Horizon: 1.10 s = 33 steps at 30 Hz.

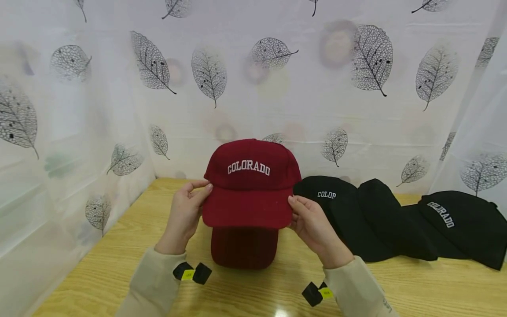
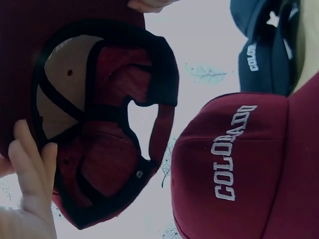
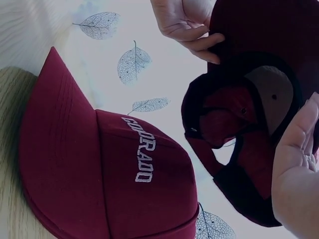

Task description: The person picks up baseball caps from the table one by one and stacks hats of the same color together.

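A red COLORADO baseball cap (image 1: pixel 252 193) is held up over the middle of the surface (image 1: pixel 130 255), its brim toward the wearer of the head camera. The left hand (image 1: pixel 184 215) pinches the brim's left edge near the crown; the right hand (image 1: pixel 314 226) pinches the opposite edge. Below and behind it a second red cap (image 1: pixel 244 251) sits on the wood; the left wrist view shows a gap between the two crowns. Overlapping black caps (image 1: pixel 380 215) fill the right part of the surface, reaching toward its back edge, which meets a leaf-printed curtain (image 1: pixel 293 114). A wide stretch of wood separates the left hand from the surface's left edge; a narrower one, partly behind the right hand, separates the lower cap from the black ones.
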Motion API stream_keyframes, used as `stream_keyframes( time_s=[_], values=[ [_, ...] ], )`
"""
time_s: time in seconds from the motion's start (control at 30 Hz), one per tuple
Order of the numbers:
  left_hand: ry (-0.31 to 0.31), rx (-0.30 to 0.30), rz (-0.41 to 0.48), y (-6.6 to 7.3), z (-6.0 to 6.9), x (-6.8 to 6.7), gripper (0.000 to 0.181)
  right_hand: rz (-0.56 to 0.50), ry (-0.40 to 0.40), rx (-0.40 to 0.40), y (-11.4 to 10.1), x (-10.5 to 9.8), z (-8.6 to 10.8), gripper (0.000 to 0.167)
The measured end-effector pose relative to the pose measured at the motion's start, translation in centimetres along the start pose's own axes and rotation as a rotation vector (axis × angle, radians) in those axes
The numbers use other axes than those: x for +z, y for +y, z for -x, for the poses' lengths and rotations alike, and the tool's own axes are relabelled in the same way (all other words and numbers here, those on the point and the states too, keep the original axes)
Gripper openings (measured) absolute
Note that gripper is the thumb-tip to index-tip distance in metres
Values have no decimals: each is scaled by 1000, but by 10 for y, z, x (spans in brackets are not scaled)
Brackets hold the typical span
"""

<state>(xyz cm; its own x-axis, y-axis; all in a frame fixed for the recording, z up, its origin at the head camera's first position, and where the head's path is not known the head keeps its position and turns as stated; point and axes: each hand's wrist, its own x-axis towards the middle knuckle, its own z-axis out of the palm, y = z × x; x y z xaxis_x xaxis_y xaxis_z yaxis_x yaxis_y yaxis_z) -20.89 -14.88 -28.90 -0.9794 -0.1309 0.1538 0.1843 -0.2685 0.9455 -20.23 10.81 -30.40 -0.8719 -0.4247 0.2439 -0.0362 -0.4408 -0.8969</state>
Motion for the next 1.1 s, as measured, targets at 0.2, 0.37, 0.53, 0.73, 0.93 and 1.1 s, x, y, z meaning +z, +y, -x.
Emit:
stream_keyframes(
  time_s=[0.2,0.37,0.53,0.73,0.93,1.1],
  values=[
    [20,11,-4,-1,1,1,16,37,17,34,0,-1,-1,26],
    [44,-2,-24,-1,1,1,16,57,1,48,0,-2,-2,30],
    [81,-5,-74,-2,1,0,15,81,33,77,3,-3,-3,32],
    [85,-2,-121,-5,-2,-2,13,108,93,137,7,-7,-5,32],
    [48,-26,-246,-10,-8,-7,22,135,140,177,13,-11,-8,29],
    [-2,-66,-361,-18,-15,-14,26,215,169,218,21,-15,-11,29]
  ],
)
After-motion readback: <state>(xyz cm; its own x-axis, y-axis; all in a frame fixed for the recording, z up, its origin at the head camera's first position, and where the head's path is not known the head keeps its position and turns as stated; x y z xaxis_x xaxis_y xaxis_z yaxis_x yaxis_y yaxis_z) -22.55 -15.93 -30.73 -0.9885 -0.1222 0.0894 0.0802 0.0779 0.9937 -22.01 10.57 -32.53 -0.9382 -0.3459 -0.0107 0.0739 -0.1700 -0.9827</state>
